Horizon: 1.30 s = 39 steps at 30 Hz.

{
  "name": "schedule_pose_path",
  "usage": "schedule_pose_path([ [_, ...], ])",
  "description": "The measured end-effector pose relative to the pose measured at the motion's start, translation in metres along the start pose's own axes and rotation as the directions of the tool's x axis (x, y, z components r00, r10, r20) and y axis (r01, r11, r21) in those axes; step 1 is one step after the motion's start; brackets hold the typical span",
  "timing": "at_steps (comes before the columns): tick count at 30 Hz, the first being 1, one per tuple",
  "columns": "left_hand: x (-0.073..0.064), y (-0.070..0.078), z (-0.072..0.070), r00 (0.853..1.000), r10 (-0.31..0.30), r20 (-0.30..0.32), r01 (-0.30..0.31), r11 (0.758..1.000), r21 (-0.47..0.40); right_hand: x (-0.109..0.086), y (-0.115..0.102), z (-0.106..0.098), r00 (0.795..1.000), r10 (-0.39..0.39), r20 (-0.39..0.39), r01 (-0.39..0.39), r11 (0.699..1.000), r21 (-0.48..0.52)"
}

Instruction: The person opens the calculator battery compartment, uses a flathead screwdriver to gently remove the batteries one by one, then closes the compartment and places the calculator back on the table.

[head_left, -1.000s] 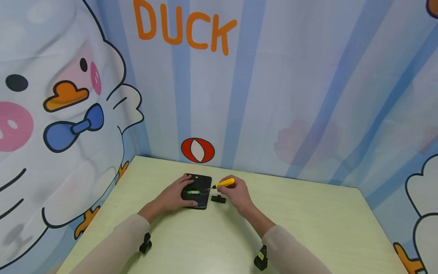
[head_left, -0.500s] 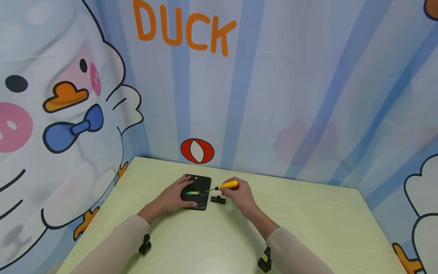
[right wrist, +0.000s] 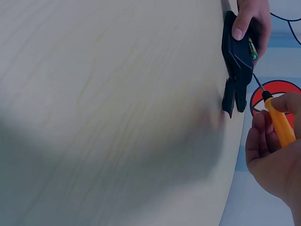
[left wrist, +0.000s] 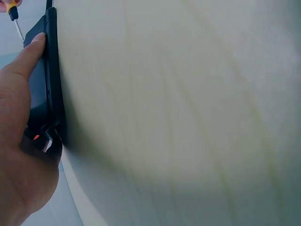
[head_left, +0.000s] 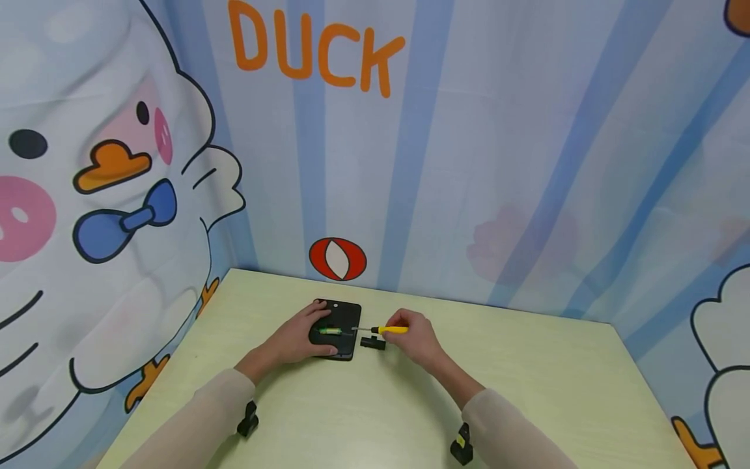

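Remotely, I watch a person's left hand (head_left: pixel 297 335) span a flat black plastic case (head_left: pixel 347 314) on a pale, wood-grained desk (head_left: pixel 498 371), its fingers spread over the far side and its thumb on the near side, gripping it. A slim green cylinder (head_left: pixel 330 331), apparently a battery, lies in the case between that thumb and those fingers. To their right, the right hand (head_left: pixel 415 335) pinches a yellow-handled screwdriver (head_left: pixel 392 330) between thumb and fingers, the metal shaft pointing left over the case; whether the tip touches, I cannot tell. Just left and nearer than those fingers sits a small black tabbed piece (head_left: pixel 372 342), beside the case. I judge the case light, stiff and slightly slippery, best held by opposite edges; the rigid screwdriver is best pinched near its collar, with gentle pressure on the plastic.
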<state>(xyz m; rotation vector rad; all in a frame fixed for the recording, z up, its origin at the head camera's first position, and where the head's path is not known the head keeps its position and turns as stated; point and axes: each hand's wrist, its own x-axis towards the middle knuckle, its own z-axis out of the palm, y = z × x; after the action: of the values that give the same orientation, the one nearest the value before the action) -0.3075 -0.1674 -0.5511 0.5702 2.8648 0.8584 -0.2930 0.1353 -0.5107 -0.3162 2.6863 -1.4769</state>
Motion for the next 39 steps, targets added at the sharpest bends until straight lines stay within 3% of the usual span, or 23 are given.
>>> schedule_pose_path([
  [6,-0.001,0.001,-0.001,1.000,0.000,0.005,0.000,1.000,0.000,0.002,0.001,-0.005,0.993,-0.046,0.113,0.064,0.984,-0.164],
  [15,0.001,0.000,-0.001,1.000,0.003,0.008,-0.003,1.000,0.013,0.004,-0.006,-0.013,0.956,-0.161,0.245,0.240,0.910,-0.337],
  [25,-0.001,0.001,-0.001,1.000,-0.012,0.012,0.012,1.000,0.008,0.002,-0.003,-0.012,0.966,-0.116,0.230,0.196,0.911,-0.363],
  [34,0.000,-0.001,0.000,1.000,-0.006,0.010,0.006,1.000,0.010,0.000,0.008,-0.022,0.986,-0.084,0.144,0.122,0.955,-0.272],
  [39,0.001,-0.001,0.001,1.000,-0.013,0.009,0.013,1.000,0.014,0.000,0.012,-0.026,0.989,-0.074,0.125,0.106,0.956,-0.273],
])
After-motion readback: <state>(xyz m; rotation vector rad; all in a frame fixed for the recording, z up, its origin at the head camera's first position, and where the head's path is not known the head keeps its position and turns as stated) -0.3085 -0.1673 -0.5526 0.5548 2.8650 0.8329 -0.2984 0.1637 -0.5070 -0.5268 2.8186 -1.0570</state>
